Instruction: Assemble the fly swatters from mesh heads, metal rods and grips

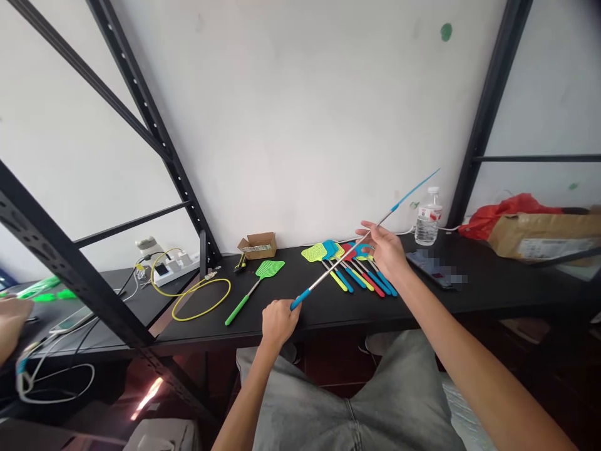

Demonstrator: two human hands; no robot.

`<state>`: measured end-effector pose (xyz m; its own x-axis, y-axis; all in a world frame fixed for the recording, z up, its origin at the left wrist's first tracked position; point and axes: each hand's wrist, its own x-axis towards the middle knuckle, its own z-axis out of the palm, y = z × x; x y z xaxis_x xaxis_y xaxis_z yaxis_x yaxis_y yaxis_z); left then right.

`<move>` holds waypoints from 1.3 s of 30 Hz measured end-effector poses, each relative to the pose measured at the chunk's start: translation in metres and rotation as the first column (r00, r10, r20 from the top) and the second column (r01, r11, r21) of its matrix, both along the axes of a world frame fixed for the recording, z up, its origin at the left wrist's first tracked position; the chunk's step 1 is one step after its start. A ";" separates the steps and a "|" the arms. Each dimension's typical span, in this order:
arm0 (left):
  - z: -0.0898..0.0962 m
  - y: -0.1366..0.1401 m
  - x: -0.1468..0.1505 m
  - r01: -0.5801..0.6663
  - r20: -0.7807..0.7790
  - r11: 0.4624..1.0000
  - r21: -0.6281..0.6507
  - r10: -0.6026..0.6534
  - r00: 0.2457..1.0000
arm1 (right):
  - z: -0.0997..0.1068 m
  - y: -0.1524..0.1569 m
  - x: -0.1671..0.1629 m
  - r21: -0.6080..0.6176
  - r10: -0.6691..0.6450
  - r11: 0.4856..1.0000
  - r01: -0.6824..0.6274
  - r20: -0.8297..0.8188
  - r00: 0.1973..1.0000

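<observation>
A blue fly swatter (323, 274) with a long extended metal rod is held slantwise above the black shelf, its thin blue head seen edge-on at the upper right. My left hand (278, 322) is closed around its blue handle. Farther up, my right hand (387, 252) has the rod between thumb and fingers, near the head, with some fingers loosely spread. Behind and below the rod, several fly swatters (350, 285) in yellow, blue and red lie overlapping in a row, partly hidden by my right hand. One green fly swatter (238, 309) lies alone on the left.
On the black shelf (291, 282) stand a small open cardboard box (260, 247) and a water bottle (427, 218). A yellow cable (201, 315) and power strip (176, 269) lie left. A carton (539, 241) is right. Another person's hand (12, 322) shows far left, beyond the metal post (70, 250).
</observation>
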<state>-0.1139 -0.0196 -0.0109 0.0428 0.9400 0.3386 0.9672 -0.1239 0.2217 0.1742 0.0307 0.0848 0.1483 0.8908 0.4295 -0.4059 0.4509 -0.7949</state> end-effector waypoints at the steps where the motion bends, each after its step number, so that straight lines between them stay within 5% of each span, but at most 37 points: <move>1: -0.001 0.000 0.000 0.000 0.003 1.000 0.000 0.000 1.000 | 0.003 0.000 0.000 0.002 -0.014 1.000 0.014 0.028 1.000; 13: -0.004 -0.002 0.000 -0.017 0.018 1.000 -0.005 0.017 1.000 | -0.003 -0.003 -0.037 0.042 0.020 0.999 -0.020 -0.002 1.000; 25: -0.004 -0.002 0.000 -0.010 0.045 1.000 0.007 0.010 0.999 | -0.063 -0.025 -0.115 -0.070 0.146 0.988 -0.141 0.081 0.986; 32: -0.003 -0.002 0.001 -0.035 0.078 0.999 0.027 0.033 0.996 | -0.053 -0.019 -0.084 -0.089 0.188 0.980 -0.179 0.109 0.976; 36: -0.003 -0.003 0.001 -0.041 0.078 0.999 0.025 0.038 0.996 | -0.033 -0.010 -0.049 -0.051 0.011 0.999 -0.012 -0.024 1.000; 39: -0.002 -0.004 0.002 -0.040 0.058 0.999 0.005 0.039 0.998 | -0.008 -0.004 -0.021 0.033 -0.114 0.993 0.113 0.030 0.993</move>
